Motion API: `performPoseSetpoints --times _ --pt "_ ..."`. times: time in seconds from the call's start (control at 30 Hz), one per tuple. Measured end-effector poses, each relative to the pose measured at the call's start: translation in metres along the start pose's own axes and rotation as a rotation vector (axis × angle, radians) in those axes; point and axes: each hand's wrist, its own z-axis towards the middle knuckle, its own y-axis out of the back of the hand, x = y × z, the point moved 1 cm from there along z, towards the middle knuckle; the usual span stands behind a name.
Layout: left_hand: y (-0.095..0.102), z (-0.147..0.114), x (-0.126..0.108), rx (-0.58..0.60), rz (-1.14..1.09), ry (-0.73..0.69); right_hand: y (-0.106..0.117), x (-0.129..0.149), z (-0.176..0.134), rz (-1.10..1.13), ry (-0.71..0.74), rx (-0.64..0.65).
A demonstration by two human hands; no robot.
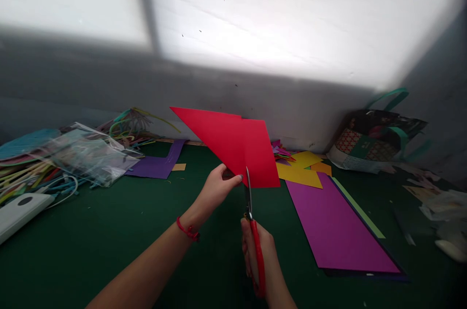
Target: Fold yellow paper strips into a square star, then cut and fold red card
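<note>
A sheet of red paper (228, 138) is held up above the green tabletop, its long pointed corner toward the upper left. My left hand (220, 183) pinches its lower edge, thumb on the near face and the other fingers mostly hidden behind. In my right hand (264, 245) is a pair of scissors (258, 255) with red handles, blades pointing up. The blades meet the paper's lower edge just right of my left thumb, and a slit or fold line runs upward from there. How far apart the blades stand is hard to make out.
Purple paper (155, 165), pipe cleaners (136, 124) and a clear plastic bag (95, 155) lie left, beside a white device (22, 211). Yellow paper (299, 175), a magenta sheet (335, 226) and a patterned bag (368, 141) are right. A wall (255, 95) stands behind.
</note>
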Motion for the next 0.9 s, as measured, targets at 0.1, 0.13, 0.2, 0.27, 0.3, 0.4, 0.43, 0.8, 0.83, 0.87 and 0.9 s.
performPoseSetpoints --times 0.1,0.13,0.2,0.27,0.3,0.4,0.43,0.8,0.83,0.87,0.9 --pt "0.004 0.001 -0.001 -0.058 -0.044 0.029 0.002 0.005 -0.002 -0.069 0.037 0.006" --pt "0.005 0.002 -0.001 -0.078 -0.031 0.032 0.002 0.006 -0.003 -0.089 0.042 0.012" --pt "0.01 0.002 -0.003 -0.107 0.08 0.006 0.002 0.009 -0.004 -0.117 0.045 0.023" --pt "0.013 0.003 -0.005 -0.106 0.212 -0.023 0.003 0.011 -0.005 -0.125 0.045 0.034" --pt "0.014 0.003 -0.005 -0.093 0.255 -0.028 0.003 0.012 -0.005 -0.121 0.047 0.038" --pt "0.015 0.003 -0.007 -0.052 0.261 -0.028 0.003 0.011 -0.005 -0.075 0.046 0.068" --pt "0.015 0.003 -0.007 -0.05 0.242 -0.032 0.002 0.011 -0.005 -0.054 0.039 0.086" --pt "0.0 -0.006 -0.009 0.056 0.176 -0.034 -0.005 -0.001 0.006 0.145 0.007 0.094" --pt "-0.001 -0.007 -0.01 0.056 0.187 -0.034 -0.005 -0.001 0.006 0.147 0.006 0.1" --pt "-0.002 -0.007 -0.01 0.056 0.194 -0.034 -0.005 -0.001 0.006 0.146 0.011 0.1" --pt "-0.002 -0.007 -0.01 0.054 0.195 -0.036 -0.005 -0.001 0.006 0.145 0.021 0.096"
